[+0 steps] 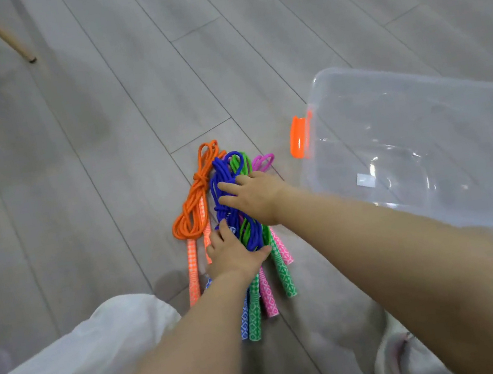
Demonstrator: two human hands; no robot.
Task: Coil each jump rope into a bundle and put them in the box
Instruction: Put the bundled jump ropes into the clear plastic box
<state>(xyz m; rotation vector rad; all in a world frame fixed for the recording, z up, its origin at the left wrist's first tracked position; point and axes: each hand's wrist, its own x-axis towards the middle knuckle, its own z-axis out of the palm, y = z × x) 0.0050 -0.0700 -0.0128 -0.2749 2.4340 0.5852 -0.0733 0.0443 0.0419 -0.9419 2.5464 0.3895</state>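
Several jump ropes lie side by side on the grey floor: an orange rope knotted into a bundle at the left, a blue rope, a green rope and a pink rope. My right hand lies over the blue and green cords with fingers spread. My left hand rests lower on the same cords, near the handles. A clear plastic box with orange latches stands to the right, nothing inside but a small label.
A wooden furniture leg stands at the far left. My white trouser leg fills the lower left and my shoe shows at the lower right. Grey plank floor lies all around.
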